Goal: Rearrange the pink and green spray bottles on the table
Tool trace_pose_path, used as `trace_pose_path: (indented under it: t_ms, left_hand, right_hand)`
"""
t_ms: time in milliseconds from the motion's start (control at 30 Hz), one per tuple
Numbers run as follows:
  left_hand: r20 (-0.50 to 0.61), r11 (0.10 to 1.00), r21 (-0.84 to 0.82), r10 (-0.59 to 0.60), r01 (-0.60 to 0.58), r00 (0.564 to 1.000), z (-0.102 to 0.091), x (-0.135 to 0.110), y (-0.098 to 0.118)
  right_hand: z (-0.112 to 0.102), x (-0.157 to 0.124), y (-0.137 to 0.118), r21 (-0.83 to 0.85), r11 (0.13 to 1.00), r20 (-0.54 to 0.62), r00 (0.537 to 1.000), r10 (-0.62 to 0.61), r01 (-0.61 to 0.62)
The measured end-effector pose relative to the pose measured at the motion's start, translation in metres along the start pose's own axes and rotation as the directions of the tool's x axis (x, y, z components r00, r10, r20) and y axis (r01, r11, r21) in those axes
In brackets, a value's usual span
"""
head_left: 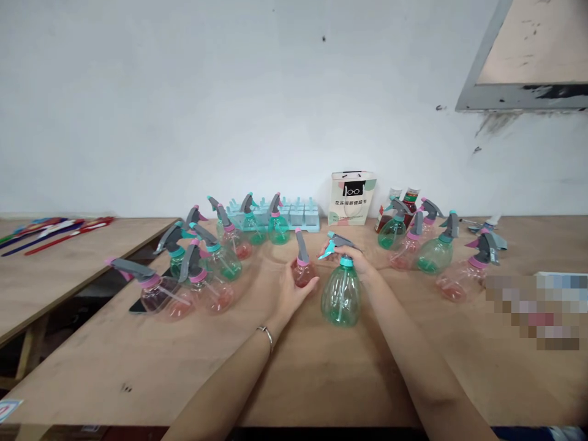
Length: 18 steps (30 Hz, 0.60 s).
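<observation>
Near the middle of the wooden table (pixel 321 367), both forearms are reaching forward from the near edge, converging toward two spray bottles standing close together. The left hand (pixel 291 293) is stretching out with a thin bracelet (pixel 265 334) at the wrist, its fingers curling around the near side of the small pink spray bottle (pixel 303 269), which is standing upright with its grey trigger head pointing up. The right hand (pixel 356 257) is lying across the neck of the green spray bottle (pixel 340 297), fingers closing around the teal collar just under the grey trigger head; the thumb seems to be tucked behind the neck, though the view is too small to be sure. This green bottle is standing upright just right of the pink one, apart from it by a narrow gap.

Farther left, a cluster of pink and green bottles (pixel 202 269) is crowding the table's left edge, some tilting. Farther right, another group of bottles (pixel 432 251) is standing or leaning. Against the far wall a pale blue mould tray (pixel 298 215) and a small paper bag (pixel 352 199) are sitting. On the left, a second table (pixel 50 269) is carrying coloured sticks (pixel 55 229).
</observation>
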<state>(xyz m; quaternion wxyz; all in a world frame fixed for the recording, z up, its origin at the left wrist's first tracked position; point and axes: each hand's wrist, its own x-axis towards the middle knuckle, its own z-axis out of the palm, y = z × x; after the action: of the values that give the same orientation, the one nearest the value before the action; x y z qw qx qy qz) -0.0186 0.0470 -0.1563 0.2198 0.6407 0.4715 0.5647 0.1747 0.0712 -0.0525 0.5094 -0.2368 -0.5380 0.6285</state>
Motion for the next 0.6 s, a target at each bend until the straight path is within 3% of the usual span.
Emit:
trace_pose_path:
  t_ms: [167, 433, 600]
  left_hand:
    - [-0.002, 0.999, 0.020, 0.048, -0.048, 0.999, -0.002, 0.003, -0.003]
    - [-0.005, 0.999, 0.016, 0.047, -0.047, 0.999, -0.001, 0.004, -0.002]
    - [0.016, 0.998, 0.010, 0.057, -0.057, 0.998, -0.002, 0.004, -0.003]
  right_hand:
    - [0.002, 0.003, 0.001, -0.006, 1.000, -0.129, 0.992, 0.004, -0.005]
    - [0.010, -0.003, -0.003, -0.014, 1.000, -0.055, 0.998, -0.018, 0.017]
    - [0.007, -0.001, -0.003, 0.016, 1.000, -0.118, 0.993, -0.015, 0.017]
